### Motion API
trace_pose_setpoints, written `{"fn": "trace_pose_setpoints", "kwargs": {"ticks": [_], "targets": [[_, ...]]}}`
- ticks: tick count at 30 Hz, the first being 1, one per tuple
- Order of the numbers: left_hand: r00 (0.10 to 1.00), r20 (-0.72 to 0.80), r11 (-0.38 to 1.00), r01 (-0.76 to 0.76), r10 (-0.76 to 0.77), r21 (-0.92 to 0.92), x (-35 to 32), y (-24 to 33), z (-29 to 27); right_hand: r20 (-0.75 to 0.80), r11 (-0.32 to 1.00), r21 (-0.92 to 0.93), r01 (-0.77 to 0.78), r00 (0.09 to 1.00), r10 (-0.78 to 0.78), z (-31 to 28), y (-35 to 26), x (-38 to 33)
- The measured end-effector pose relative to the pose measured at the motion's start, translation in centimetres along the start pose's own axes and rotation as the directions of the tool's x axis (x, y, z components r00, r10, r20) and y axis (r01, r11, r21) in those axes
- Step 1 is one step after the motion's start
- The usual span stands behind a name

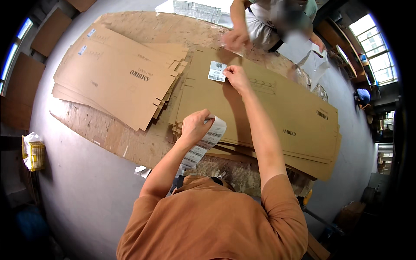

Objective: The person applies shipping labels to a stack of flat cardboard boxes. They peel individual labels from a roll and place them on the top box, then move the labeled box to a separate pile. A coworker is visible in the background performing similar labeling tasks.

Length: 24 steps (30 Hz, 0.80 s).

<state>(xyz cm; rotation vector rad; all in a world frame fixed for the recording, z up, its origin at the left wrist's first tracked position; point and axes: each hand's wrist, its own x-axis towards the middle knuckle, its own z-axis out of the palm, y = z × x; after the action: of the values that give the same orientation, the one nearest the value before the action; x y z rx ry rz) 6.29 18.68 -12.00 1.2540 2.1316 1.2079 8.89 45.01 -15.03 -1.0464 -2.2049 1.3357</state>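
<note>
My right hand (237, 79) reaches over a stack of flat cardboard sheets (264, 104), its fingertips pinching the right edge of a white printed label (216, 71). The label lies on or just above the top sheet; I cannot tell whether it is stuck down. Closer to me, my left hand (197, 126) is closed on the upper end of a strip of labels (201, 145). That strip hangs in a curve past the stack's near edge, towards my body.
A second cardboard stack (117, 73) lies at the left of the worn wooden table (117, 141), with small labels on its top sheets. Across the table stands another person (264, 26), one hand blurred, near a white plastic bag (314, 65). A yellow basket (35, 154) stands far left.
</note>
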Motion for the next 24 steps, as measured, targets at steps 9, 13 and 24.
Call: {"fn": "trace_pose_setpoints", "kwargs": {"ticks": [9, 13, 24], "targets": [[1.0, -0.014, 1.0, -0.018, 0.018, 0.013, 0.0, 0.2, -0.2, -0.035, 0.973, -0.221, 0.068, 0.996, -0.077, 0.3, -2.7, -1.2], [1.0, -0.013, 0.999, -0.015, 0.016, 0.037, 0.0, 0.2, -0.2, -0.042, 0.89, -0.451, 0.074, 0.994, -0.104, 0.9, -3.8, -1.7], [1.0, -0.028, 1.0, 0.011, -0.011, -0.021, 0.0, -0.6, 1.0, -0.265, 0.767, -0.607, -0.206, 0.963, 0.048, -8.0, -0.1, -6.7]]}}
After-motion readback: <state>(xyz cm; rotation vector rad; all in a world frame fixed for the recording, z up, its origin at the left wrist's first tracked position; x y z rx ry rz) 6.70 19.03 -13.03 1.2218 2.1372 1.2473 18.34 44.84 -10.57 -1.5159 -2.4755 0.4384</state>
